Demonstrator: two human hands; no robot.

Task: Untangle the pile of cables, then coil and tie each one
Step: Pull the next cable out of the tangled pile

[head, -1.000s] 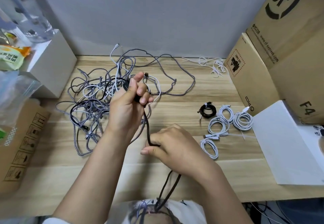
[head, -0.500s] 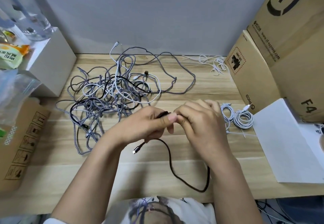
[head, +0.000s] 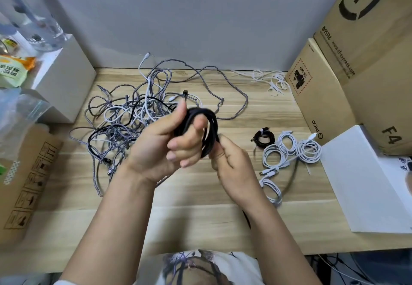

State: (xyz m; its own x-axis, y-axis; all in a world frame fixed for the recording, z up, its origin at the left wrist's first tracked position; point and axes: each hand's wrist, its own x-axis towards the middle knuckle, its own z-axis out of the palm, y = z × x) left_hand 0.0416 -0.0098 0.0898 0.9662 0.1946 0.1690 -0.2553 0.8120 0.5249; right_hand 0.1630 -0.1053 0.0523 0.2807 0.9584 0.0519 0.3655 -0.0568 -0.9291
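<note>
Black cable (head: 206, 128), wound into a loose coil of several loops, held above the table, blurred. Pile of cables (head: 138, 117), far left: grey braided, white and black strands tangled together, one grey loop trailing right. Finished coils, right: one small black coil (head: 264, 138) and a cluster of white coils (head: 289, 151), lying flat, close together.

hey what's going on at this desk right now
A person is coiling a black cable above the desk: the left hand holds the loops, the right hand pinches the coil's lower edge. A tangled pile lies unsorted behind. Coiled white cables and one black coil sit to the right.
</note>
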